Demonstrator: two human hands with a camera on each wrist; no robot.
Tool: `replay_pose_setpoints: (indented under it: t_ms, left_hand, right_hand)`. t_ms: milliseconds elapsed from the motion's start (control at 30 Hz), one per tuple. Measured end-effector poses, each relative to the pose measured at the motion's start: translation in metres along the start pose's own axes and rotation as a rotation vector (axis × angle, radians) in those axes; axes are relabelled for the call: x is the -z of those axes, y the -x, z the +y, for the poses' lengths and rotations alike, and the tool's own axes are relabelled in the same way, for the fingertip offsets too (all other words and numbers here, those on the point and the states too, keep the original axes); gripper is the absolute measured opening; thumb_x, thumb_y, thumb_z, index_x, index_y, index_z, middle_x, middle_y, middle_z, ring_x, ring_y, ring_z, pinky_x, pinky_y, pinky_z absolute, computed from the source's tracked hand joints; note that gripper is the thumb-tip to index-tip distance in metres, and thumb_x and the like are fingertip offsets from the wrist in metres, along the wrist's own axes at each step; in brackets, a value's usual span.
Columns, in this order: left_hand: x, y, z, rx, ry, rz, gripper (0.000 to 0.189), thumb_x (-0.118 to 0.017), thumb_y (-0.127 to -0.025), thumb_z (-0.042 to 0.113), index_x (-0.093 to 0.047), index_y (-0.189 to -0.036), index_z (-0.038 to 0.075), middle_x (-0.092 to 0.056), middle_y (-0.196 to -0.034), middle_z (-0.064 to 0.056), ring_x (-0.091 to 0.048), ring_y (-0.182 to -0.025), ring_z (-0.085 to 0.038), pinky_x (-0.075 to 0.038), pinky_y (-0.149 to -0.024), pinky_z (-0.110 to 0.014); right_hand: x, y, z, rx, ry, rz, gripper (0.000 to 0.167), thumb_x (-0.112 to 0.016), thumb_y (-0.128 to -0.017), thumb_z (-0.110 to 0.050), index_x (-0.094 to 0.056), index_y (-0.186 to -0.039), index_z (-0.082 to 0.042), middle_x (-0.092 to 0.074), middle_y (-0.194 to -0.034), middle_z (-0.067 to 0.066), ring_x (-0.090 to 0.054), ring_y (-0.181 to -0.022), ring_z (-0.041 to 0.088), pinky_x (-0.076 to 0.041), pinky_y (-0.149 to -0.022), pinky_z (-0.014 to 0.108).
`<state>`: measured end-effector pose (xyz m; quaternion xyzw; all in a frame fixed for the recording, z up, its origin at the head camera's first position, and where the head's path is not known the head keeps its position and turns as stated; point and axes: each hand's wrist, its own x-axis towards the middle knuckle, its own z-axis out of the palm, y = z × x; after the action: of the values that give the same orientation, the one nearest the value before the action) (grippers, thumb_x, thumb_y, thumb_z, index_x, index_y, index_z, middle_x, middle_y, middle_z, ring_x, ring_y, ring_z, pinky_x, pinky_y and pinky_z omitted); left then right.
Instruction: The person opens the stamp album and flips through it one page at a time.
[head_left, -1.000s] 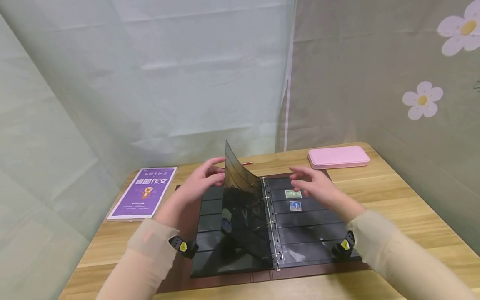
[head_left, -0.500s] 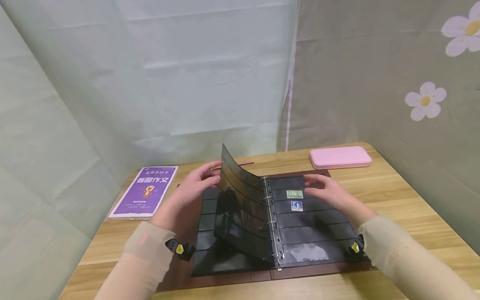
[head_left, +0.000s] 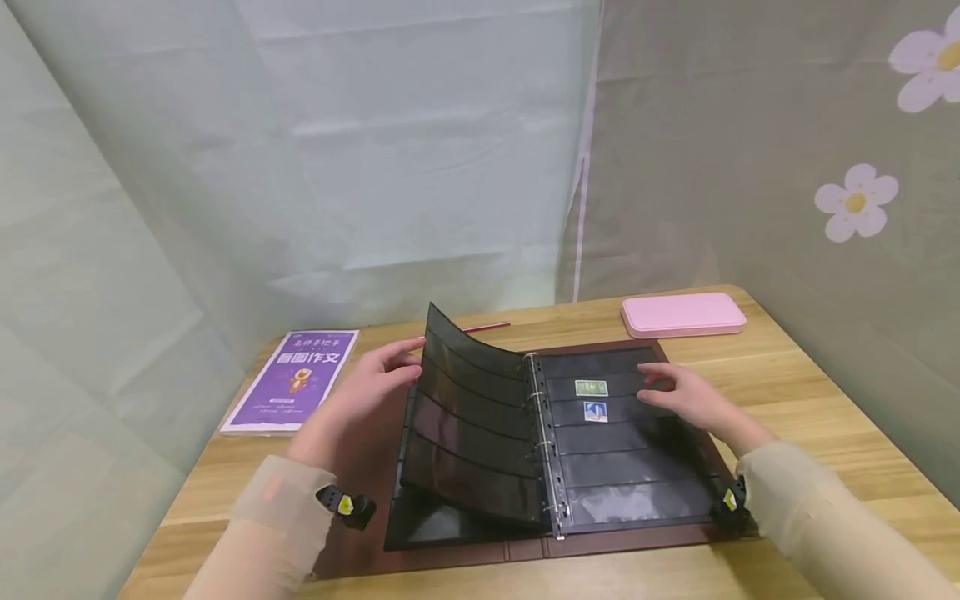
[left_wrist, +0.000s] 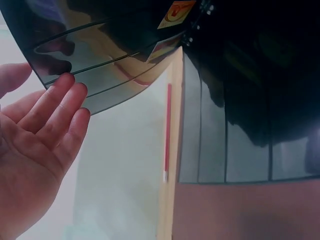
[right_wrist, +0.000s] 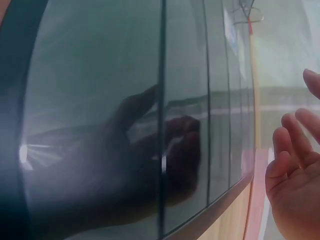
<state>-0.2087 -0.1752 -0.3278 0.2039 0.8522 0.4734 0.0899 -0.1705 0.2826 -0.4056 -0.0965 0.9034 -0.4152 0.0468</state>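
A stamp album [head_left: 525, 548] with black pocket pages and a ring spine lies spread on the table. One black page [head_left: 472, 408] is raised and curves left from the rings. My left hand [head_left: 378, 379] touches its outer edge with fairly straight fingers; in the left wrist view the fingertips [left_wrist: 64, 82] meet that edge, thumb apart. A green stamp [head_left: 591, 388] and a blue stamp [head_left: 596, 412] sit in the right page [head_left: 622, 467]. Over that page's right side is my right hand [head_left: 690, 396], fingers loosely bent and holding nothing. An orange stamp [left_wrist: 176, 14] shows on the raised page's other face.
A purple booklet [head_left: 296, 383] lies on the wooden table [head_left: 810, 400] at the left. Behind the album is a thin red stick [head_left: 487, 327]. A pink case [head_left: 682, 315] stands at the back right, with cloth walls [head_left: 420, 167] around the table.
The raised page has swung further left and down, my left hand moving left and lower with it. My right hand has drawn back to the right, away from the stamps.
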Motion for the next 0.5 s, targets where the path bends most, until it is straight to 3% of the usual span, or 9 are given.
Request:
replay_pose_setpoints:
  t_ms: [200, 500]
  left_hand:
    - [0.002, 0.004, -0.011, 0.047, -0.013, 0.014, 0.048, -0.057, -0.093, 0.013, -0.044, -0.138, 0.003, -0.062, -0.114, -0.018, -0.059, -0.104, -0.027, -0.046, -0.090, -0.039]
    - [0.003, 0.014, -0.027, 0.058, -0.077, 0.024, 0.049, -0.059, -0.093, 0.017, -0.045, -0.138, 0.002, -0.062, -0.116, -0.016, -0.058, -0.108, -0.028, -0.042, -0.094, -0.045]
  right_hand:
    - [0.001, 0.001, 0.013, 0.007, 0.060, -0.004, 0.057, -0.067, -0.087, -0.022, -0.048, -0.130, 0.008, -0.057, -0.112, 0.025, -0.056, -0.095, 0.032, -0.046, -0.079, 0.045]
    - [0.002, 0.004, 0.023, 0.021, 0.104, 0.006, 0.059, -0.070, -0.084, -0.022, -0.048, -0.129, 0.010, -0.055, -0.112, 0.027, -0.053, -0.092, 0.032, -0.045, -0.076, 0.044]
